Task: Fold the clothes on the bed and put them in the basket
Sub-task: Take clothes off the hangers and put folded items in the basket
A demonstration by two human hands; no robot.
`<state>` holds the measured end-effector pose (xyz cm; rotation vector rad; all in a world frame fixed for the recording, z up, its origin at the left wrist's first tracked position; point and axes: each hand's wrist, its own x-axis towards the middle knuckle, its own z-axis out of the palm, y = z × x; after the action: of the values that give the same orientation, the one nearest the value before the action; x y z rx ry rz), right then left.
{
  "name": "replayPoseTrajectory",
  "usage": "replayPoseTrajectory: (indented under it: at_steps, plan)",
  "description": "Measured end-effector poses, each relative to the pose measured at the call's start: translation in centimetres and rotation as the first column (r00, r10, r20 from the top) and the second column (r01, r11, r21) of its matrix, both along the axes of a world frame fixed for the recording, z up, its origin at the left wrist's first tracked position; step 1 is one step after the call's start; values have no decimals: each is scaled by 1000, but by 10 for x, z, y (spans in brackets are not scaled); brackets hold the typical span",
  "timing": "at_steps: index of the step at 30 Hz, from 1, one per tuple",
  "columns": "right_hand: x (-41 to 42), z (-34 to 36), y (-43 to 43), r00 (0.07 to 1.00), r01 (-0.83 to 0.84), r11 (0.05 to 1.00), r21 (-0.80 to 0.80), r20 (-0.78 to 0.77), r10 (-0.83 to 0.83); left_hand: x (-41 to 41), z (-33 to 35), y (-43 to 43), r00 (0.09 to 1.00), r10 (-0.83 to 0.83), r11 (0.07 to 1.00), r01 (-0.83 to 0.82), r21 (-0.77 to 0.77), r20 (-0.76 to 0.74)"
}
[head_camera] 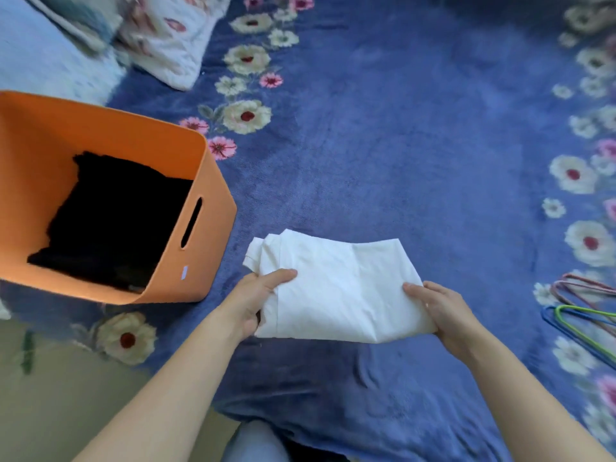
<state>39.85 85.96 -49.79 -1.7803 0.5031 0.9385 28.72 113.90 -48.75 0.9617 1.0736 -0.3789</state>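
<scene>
A folded white garment [336, 288] is held just above the blue flowered bedspread [383, 145]. My left hand [256, 301] grips its left edge, thumb on top and fingers underneath. My right hand [440, 311] grips its right near corner the same way. The orange basket [206, 228] stands to the left of the garment, with a folded black garment [110, 218] lying inside it.
Several coloured clothes hangers [580, 311] lie on the bedspread at the right edge. A flowered pillow [166, 38] and light blue bedding [40, 61] sit at the far left. The bed's near edge drops to a pale floor [50, 395] at the lower left.
</scene>
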Motion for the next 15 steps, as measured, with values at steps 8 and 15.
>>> replayPoseTrajectory:
  at_steps: [8,15]
  plan:
    - [3,152,82,942,-278,956,95,220,252,-61,153,52,958,125,988,-144,56,259]
    - [10,223,238,813,-453,890,50,433,390,-83,204,155,848,428,887,-460,33,312]
